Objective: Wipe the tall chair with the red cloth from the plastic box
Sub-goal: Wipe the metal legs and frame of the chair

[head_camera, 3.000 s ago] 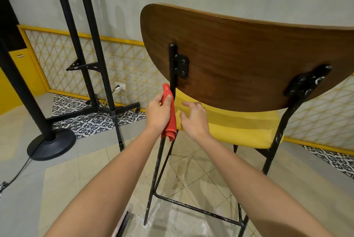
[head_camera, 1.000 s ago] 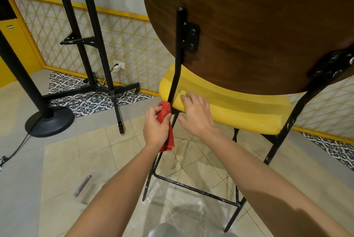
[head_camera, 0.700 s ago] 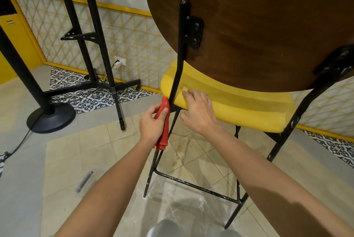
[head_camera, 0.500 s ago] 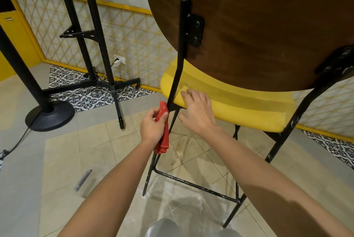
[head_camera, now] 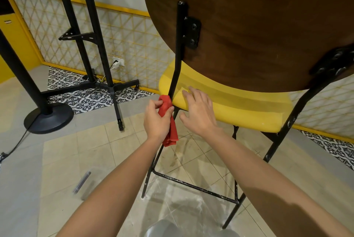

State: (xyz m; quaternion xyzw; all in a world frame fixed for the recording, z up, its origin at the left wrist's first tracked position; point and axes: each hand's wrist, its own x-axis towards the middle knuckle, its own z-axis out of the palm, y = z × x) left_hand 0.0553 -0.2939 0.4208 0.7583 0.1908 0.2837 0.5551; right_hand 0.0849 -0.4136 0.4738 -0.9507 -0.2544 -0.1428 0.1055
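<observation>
Gripping the red cloth [head_camera: 171,131], the left hand [head_camera: 156,121] curls its fingers and thumb round the bunched fabric and holds it against the black rear post [head_camera: 177,60] of the tall chair [head_camera: 247,102], just where the post meets the left edge of the yellow seat [head_camera: 268,120]. The cloth's upper end bulges above the thumb and touches the post; its lower end hangs below the palm, in front of the chair's left leg.

Just right of the cloth, the right hand [head_camera: 199,114] lies on the near left corner of the seat with its fingers straight and spread, and its thumb juts out below the seat's edge. It holds nothing.

Above both hands, the brown wooden backrest [head_camera: 258,26] fills the upper right, fixed to the post by a black bracket [head_camera: 192,32]. Lower down, a scuffed black crossbar [head_camera: 193,184] joins the chair's legs over the tiled floor [head_camera: 63,160].

Far left stand a two-pole black stand [head_camera: 86,26] and a thick pole on a round base [head_camera: 48,119]. A wall socket [head_camera: 118,62] with a plug in it sits on the far wall, above a strip of patterned tiles [head_camera: 92,97].
</observation>
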